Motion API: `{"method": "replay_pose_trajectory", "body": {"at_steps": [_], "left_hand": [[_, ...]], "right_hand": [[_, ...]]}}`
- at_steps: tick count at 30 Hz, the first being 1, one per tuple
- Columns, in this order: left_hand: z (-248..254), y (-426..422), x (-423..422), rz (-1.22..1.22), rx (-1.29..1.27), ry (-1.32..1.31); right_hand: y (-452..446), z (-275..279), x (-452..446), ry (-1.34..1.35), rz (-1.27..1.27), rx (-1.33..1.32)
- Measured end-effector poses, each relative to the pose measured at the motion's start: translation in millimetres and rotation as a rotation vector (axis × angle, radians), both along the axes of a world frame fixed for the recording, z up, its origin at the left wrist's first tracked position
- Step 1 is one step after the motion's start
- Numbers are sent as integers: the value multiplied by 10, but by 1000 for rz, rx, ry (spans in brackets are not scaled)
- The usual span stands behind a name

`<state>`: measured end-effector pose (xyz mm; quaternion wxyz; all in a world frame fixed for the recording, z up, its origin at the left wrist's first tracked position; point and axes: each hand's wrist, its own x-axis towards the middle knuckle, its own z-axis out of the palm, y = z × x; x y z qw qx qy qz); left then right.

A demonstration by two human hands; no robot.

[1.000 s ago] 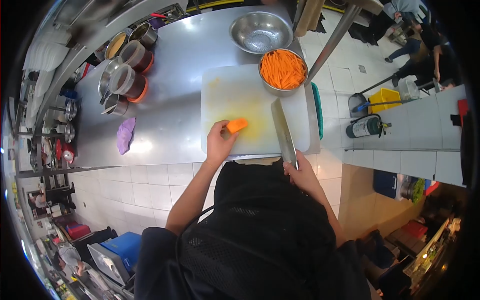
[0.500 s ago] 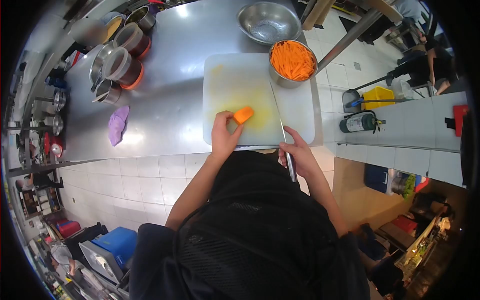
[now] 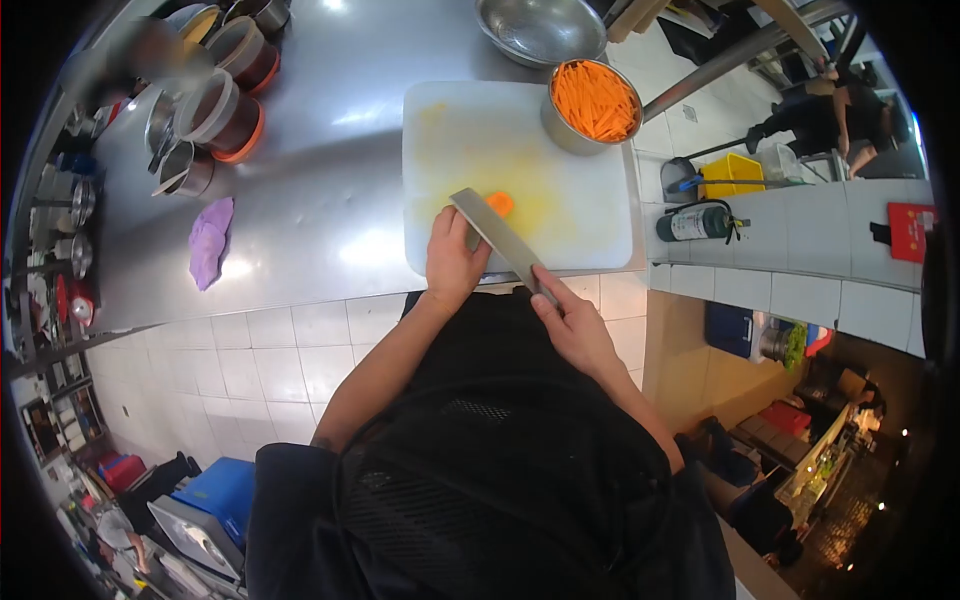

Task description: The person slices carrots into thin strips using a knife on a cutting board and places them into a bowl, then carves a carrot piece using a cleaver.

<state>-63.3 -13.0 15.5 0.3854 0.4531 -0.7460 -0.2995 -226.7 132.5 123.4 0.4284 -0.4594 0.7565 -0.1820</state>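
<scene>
Kitchen, pale tiled floor [image 3: 235, 385]; a steel table [image 3: 320, 215] fills the upper left and middle of the view. Far left, on the table: a small pot [image 3: 187, 170] with a utensil in it, a crumpled purple cloth [image 3: 210, 245] nearer the front edge, and two clear tubs of dark liquid [image 3: 217, 112], each with orange at its base. Below, beyond the table, a blue box [image 3: 218, 500]. Middle: a white cutting board [image 3: 470, 130], stained yellow at its centre. Left hand [image 3: 457, 262] is over the front part of the board, fingers bent, fingertips close to the blade; cannot tell whether they grip anything, the blade blocking that spot. The knife [image 3: 502, 240] slants across, tip to the upper left. A carrot piece [image 3: 500, 204] is on the board, partly hidden behind the blade. Up top, a steel bowl [image 3: 540, 32]. Right hand [image 3: 573, 322] is clamped on the knife at its handle end; the two hands are apart. Beside the bowl, at the board's upper right corner, a metal pot [image 3: 572, 136] heaped with carrot strips [image 3: 597, 100]. Farther right: fire extinguisher [image 3: 690, 224], then a yellow bucket [image 3: 730, 176].
</scene>
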Motion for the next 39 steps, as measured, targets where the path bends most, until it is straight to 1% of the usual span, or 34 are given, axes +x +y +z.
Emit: {"method": "replay_pose_trajectory", "body": {"at_steps": [1,3,5,7,14,16,20,25,29,39], "left_hand": [[-11,-3,-6,16,-18,-1],[-31,-2,3,18,-28,-5],[-63,-16,-1,-7,-44,47],[-95,-20,5,-27,-35,57],[-109,-16,5,-26,-27,88],[-106,-16,3,-27,-19,90],[-101,-15,0,-22,-33,107],[-80,-16,3,-18,8,91],[-106,-17,0,-12,0,102],[-84,-20,-14,7,-16,82]], "right_hand": [[-21,79,27,17,17,59],[-28,136,55,24,10,68],[-5,144,74,29,-5,88],[10,131,93,74,28,46],[73,96,173,96,22,-6],[83,83,174,119,38,-64],[47,125,182,132,49,-35],[13,142,168,154,67,-36],[-29,170,158,137,74,-42],[-356,293,198,66,65,87]]}}
